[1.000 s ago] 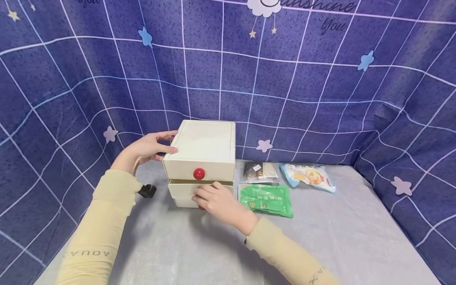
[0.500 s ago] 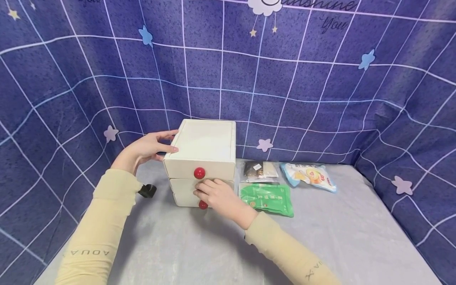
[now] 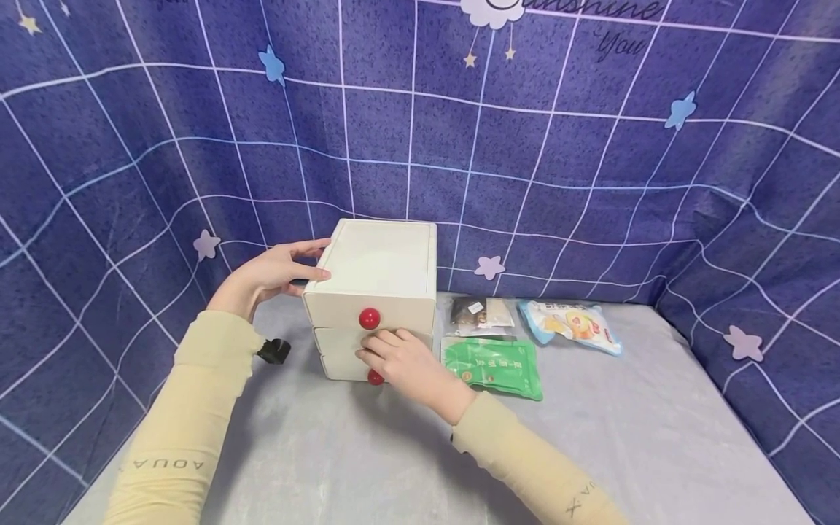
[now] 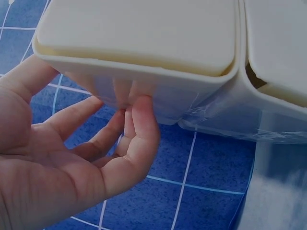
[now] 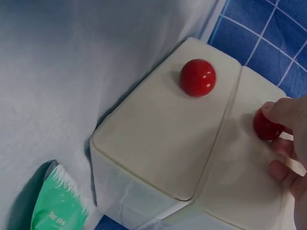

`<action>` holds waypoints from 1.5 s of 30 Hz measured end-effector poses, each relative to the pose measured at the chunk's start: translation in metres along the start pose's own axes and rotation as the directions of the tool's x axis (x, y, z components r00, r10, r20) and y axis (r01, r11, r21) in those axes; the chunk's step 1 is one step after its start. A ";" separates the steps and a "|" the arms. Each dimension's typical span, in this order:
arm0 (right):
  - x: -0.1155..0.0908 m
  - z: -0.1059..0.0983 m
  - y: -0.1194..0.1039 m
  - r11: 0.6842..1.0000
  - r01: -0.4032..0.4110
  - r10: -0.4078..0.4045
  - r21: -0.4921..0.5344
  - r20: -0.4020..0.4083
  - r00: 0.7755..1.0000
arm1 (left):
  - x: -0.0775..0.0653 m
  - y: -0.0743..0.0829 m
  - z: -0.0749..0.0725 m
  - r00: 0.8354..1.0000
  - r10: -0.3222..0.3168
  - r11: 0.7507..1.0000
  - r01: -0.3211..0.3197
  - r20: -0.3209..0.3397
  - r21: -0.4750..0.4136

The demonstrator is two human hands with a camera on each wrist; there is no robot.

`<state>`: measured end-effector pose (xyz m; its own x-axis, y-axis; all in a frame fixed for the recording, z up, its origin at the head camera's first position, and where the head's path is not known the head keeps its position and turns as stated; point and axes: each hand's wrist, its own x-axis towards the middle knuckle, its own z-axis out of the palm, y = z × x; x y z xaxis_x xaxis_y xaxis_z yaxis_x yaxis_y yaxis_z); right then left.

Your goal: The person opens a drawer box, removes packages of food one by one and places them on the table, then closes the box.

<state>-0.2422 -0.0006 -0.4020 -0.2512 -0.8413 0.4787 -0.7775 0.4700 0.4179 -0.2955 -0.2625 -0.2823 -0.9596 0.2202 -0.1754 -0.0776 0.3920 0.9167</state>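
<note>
There are three drawers (image 3: 337,344), three red knobs (image 3: 370,319) and three packets (image 3: 495,367).

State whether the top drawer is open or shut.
The top drawer is shut: in the head view, no interior shows behind its front.

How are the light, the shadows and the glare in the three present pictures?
Head view: the brightest, with a soft shadow on the grey table below the right hand; left wrist view: dimmer, with the left hand faintly mirrored in the glossy side of the white drawer unit; right wrist view: also dim, with small bright glints on the bottom red knob.
</note>
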 end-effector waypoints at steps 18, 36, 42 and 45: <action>-0.019 -0.009 -0.012 0.998 0.020 -0.020 0.052 -0.002 1.000 | 0.003 -0.003 0.001 1.000 0.000 1.000 0.000 -0.007 -0.017; -0.027 0.023 -0.011 0.993 0.111 -0.113 0.029 0.095 0.989 | 0.001 -0.001 0.002 1.000 -0.001 1.000 0.001 -0.006 -0.024; -0.025 0.028 -0.012 0.993 0.118 -0.119 0.019 0.099 0.988 | 0.000 0.000 0.002 1.000 -0.002 1.000 0.002 0.002 -0.016; -0.023 0.029 -0.013 0.992 0.124 -0.123 -0.007 0.100 0.987 | 0.000 0.000 0.002 1.000 -0.004 1.000 0.004 0.003 -0.010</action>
<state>-0.2430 0.0050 -0.4411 -0.2101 -0.9150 0.3443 -0.7985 0.3638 0.4796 -0.2948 -0.2604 -0.2826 -0.9583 0.2214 -0.1804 -0.0845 0.3837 0.9196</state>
